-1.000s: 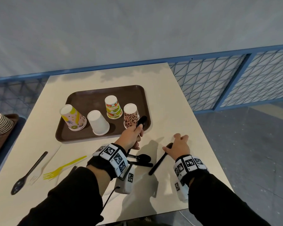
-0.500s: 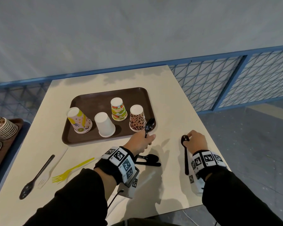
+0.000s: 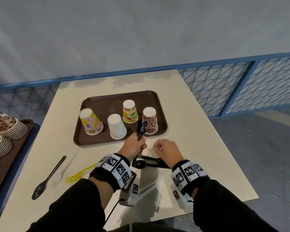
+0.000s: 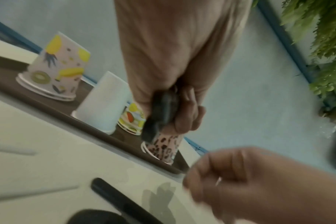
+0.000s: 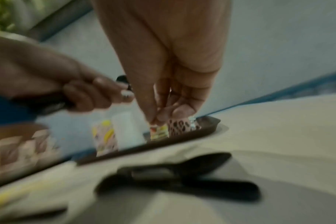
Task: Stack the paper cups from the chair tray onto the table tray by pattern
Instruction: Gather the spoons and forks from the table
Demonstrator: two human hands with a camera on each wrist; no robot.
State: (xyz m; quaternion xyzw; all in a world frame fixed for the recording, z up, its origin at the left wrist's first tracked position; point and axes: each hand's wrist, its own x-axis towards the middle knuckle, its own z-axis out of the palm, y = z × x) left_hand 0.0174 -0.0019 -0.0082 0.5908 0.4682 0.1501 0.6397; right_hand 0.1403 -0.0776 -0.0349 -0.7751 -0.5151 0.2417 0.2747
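Observation:
The brown table tray (image 3: 107,99) carries four upturned cups: a pink fruit cup (image 3: 90,122), a white cup (image 3: 116,126), a colourful fruit cup (image 3: 130,112) and a leopard cup (image 3: 150,120). Stacks of leopard-print cups (image 3: 5,128) lie on the chair tray (image 3: 15,158) at far left. Just in front of the table tray, my left hand (image 3: 137,144) grips a black spoon (image 3: 142,128) upright, its bowl before the leopard cup. My right hand (image 3: 164,148) hovers close beside it. In the right wrist view its fingers (image 5: 163,119) are curled together with nothing seen in them.
Black spoons (image 3: 146,164) lie on the table under my wrists. Another black spoon (image 3: 47,180), a white fork (image 3: 57,180) and a yellow fork (image 3: 79,174) lie front left. A blue mesh fence (image 3: 224,87) runs behind and to the right of the table.
My right hand has moved left to just beside my left hand and no longer holds its black spoon. My left hand still grips its spoon in about the same place.

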